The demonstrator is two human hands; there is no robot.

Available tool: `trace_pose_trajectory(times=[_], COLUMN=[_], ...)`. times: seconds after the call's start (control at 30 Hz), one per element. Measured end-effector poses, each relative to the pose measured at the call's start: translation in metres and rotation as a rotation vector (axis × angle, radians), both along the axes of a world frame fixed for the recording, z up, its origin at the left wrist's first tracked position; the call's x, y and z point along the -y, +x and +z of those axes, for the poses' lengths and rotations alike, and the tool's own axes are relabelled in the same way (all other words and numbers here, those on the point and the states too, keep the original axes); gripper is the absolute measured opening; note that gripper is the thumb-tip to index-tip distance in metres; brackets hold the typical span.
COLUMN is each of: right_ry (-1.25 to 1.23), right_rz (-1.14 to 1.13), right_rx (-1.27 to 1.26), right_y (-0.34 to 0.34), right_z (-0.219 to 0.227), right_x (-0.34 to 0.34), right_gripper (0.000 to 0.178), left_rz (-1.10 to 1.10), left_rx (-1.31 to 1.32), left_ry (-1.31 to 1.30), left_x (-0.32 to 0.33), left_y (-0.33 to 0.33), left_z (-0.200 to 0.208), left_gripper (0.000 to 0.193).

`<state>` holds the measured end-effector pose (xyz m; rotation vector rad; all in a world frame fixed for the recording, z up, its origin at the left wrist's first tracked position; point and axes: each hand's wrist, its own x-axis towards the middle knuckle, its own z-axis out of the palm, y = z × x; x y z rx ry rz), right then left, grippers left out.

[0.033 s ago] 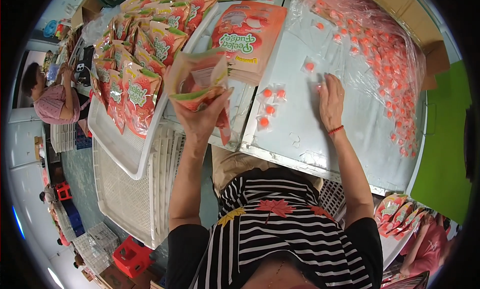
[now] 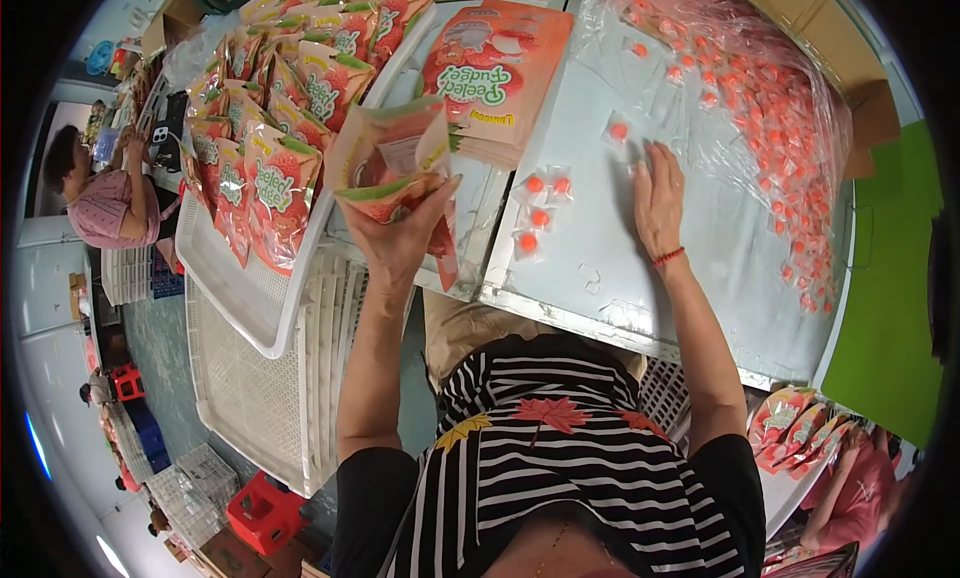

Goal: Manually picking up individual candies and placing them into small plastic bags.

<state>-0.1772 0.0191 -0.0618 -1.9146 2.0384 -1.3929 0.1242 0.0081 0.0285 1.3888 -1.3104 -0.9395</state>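
Observation:
My left hand (image 2: 393, 243) is closed around the lower part of a pink candy pouch (image 2: 395, 143). Its mouth gapes upward, and what lies inside is not clear. My right hand (image 2: 660, 203) rests on the pale table (image 2: 600, 323), fingers stretched out, with a red cord at the wrist. Part of a clear wrapper shows beside its fingertips; the rest is hidden. Just beyond them lies a wrapped red candy (image 2: 619, 133). Left of that hand, several wrapped candies (image 2: 540, 219) form a small group near the table's left edge.
A heap of wrapped candies (image 2: 775, 163) spreads along the right under clear plastic. Flat pouches (image 2: 495, 78) are stacked behind my left hand. Filled pouches crowd a white tray (image 2: 290, 323) at left, above stacked crates (image 2: 250, 388). Other people (image 2: 110, 203) work beyond.
The pouch in my left hand has shifted slightly left and its mouth looks steadier. My right hand has moved a little left, and the red candy showing beside its fingers is now hidden.

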Motion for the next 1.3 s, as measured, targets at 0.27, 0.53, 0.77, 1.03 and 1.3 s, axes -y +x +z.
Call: trace_pose_trajectory(times=[0.27, 0.53, 0.77, 1.03, 1.3], right_ry=[0.158, 0.33, 0.252, 0.019, 0.117], right_rz=[0.263, 0.332, 0.368, 0.335, 0.084], right_rx=[-0.006, -0.284, -0.414, -0.385, 0.874], right_y=[0.021, 0.095, 0.112, 0.085, 0.042], right_z=[0.004, 0.017, 0.015, -0.002, 0.05], right_x=[0.053, -0.022, -0.027, 0.003, 0.027], right_gripper=[0.031, 0.068, 0.07, 0.021, 0.011], left_rz=[0.001, -0.012, -0.005, -0.095, -0.188], left_rx=[0.054, 0.036, 0.002, 0.051, 0.267], left_ry=[-0.323, -0.147, -0.087, -0.414, -0.553], left_x=[-0.003, -0.011, -0.018, -0.016, -0.002], left_y=[0.001, 0.005, 0.002, -0.032, -0.071], left_z=[0.006, -0.013, -0.017, 0.001, 0.0], left_gripper=[0.072, 0.097, 0.106, 0.105, 0.104])
